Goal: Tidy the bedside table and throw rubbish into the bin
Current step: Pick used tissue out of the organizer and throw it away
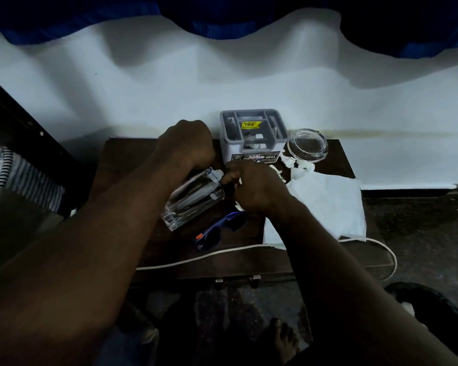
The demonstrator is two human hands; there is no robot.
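A clear glass tumbler (193, 200) lies tilted over the dark wooden bedside table (249, 262), base toward me and mouth toward the far right. My left hand (187, 146) is closed on it near the rim. My right hand (257, 188) is at the mouth of the glass, fingers pinched on crumpled white paper (278, 173) that shows around its knuckles. A small white and blue scrap (214, 174) sits at the rim between the two hands. What the right fingertips hold inside the glass is hidden.
Blue sunglasses (217, 231) lie just below the glass. A grey organiser box (251, 136) stands at the back, a clear glass bowl (307, 145) to its right. A flat white tissue (325, 204) covers the right side. A white cable (222, 253) runs along the front edge.
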